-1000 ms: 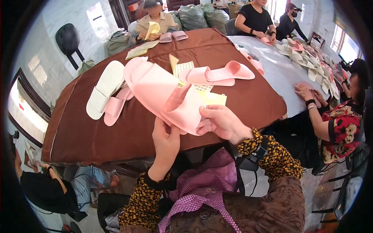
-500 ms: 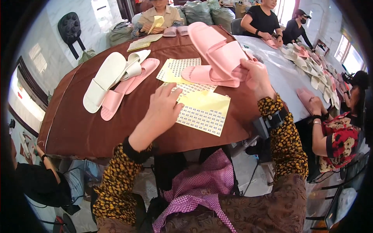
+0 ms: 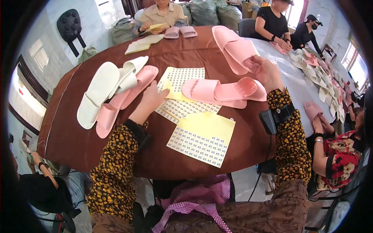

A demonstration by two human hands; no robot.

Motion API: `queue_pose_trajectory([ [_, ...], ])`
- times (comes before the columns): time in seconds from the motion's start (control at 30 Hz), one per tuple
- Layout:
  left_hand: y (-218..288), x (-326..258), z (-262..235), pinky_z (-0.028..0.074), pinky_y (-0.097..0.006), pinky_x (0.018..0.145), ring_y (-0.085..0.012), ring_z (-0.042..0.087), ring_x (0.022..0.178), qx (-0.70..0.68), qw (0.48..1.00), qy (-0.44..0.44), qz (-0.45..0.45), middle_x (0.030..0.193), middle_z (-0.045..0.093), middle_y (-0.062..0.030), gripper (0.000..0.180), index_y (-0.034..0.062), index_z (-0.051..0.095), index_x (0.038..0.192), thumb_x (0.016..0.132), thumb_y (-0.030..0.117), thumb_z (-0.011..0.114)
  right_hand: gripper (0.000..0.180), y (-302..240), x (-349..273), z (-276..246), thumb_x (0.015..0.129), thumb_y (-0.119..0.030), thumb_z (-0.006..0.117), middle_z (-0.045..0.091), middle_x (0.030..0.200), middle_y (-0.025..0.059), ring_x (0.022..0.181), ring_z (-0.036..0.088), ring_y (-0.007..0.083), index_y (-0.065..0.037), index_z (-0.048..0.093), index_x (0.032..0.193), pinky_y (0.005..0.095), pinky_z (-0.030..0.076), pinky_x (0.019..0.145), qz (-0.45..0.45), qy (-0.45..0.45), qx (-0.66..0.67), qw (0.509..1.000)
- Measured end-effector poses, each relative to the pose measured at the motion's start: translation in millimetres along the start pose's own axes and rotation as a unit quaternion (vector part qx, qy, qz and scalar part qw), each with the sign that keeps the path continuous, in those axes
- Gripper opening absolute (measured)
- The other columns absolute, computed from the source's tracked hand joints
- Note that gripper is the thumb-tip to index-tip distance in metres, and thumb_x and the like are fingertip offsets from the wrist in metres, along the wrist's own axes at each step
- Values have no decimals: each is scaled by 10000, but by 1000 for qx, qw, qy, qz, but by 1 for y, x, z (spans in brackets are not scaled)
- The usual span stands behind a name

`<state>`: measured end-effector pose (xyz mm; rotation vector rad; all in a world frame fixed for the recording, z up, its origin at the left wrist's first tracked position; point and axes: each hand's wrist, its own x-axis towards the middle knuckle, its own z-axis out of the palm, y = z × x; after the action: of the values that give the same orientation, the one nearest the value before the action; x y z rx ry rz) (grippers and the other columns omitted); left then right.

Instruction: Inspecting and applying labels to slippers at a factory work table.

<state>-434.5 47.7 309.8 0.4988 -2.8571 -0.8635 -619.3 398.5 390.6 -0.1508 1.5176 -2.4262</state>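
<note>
My right hand [image 3: 268, 73] grips a pink slipper [image 3: 235, 50] by its strap end, raised at the far right of the brown table; a second sole seems to lie against it. Below it, more pink slippers [image 3: 217, 91] rest partly over yellow-backed sticker sheets [image 3: 184, 75]. My left hand [image 3: 150, 98] has its fingers apart beside a pink slipper [image 3: 108, 116] on the left; whether it touches is unclear. White slippers [image 3: 100, 91] lie overlapping that pink one. Nearest me sits another sticker sheet [image 3: 202, 134] with rows of small printed labels.
Across the brown table [image 3: 77, 151], a person handles a yellow sheet [image 3: 157, 28] beside two pale pink slippers [image 3: 180, 32]. A pale table [image 3: 287, 81] adjoins at right, with piled white and pink slippers [image 3: 324, 83] and people working. Full sacks [image 3: 233, 17] stand behind.
My right hand has moved right with the pink slipper, away from the slippers below it. My left hand has shifted from the sticker sheets left toward the white and pink slippers.
</note>
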Motion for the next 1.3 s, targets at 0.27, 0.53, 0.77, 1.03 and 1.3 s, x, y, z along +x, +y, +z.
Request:
queue_pose_trajectory([
  [0.27,-3,13,15,373,-426,1017,-429,465,1213,-3,986,144,83,1246,489,-342,771,-143,379,1286,739,246,757,256,35,9,-3,973,-124,496,536,1131,212,1069,576,332,85,473,1121,424,482,973,77,-20,-6,997],
  [0.53,26,-5,4,461,-323,731,-262,584,869,-166,983,59,42,985,595,-203,685,-93,378,1345,729,47,642,251,29,-21,14,965,-105,497,563,1024,202,933,600,297,126,516,1061,384,529,844,86,-58,29,994],
  [0.77,46,-44,-5,381,-254,440,-123,496,533,-352,933,-21,-67,717,550,-69,776,-45,291,1432,714,-26,585,240,25,-31,27,969,-140,504,619,945,150,840,642,244,75,560,1060,344,548,782,80,-132,-6,988],
  [1.03,41,-77,-2,425,-239,468,-118,525,571,-259,961,-67,-70,837,596,-86,761,24,305,1456,739,-34,557,243,18,-30,32,962,-147,521,652,881,130,771,656,210,70,609,1025,303,559,698,54,-164,-103,980],
  [1.3,33,-75,0,448,-239,490,-114,536,587,-164,983,-64,-47,975,607,-112,685,25,353,1430,761,-36,486,201,40,-14,40,880,-148,653,619,754,78,631,619,141,49,628,916,246,513,550,54,-207,-253,943],
])
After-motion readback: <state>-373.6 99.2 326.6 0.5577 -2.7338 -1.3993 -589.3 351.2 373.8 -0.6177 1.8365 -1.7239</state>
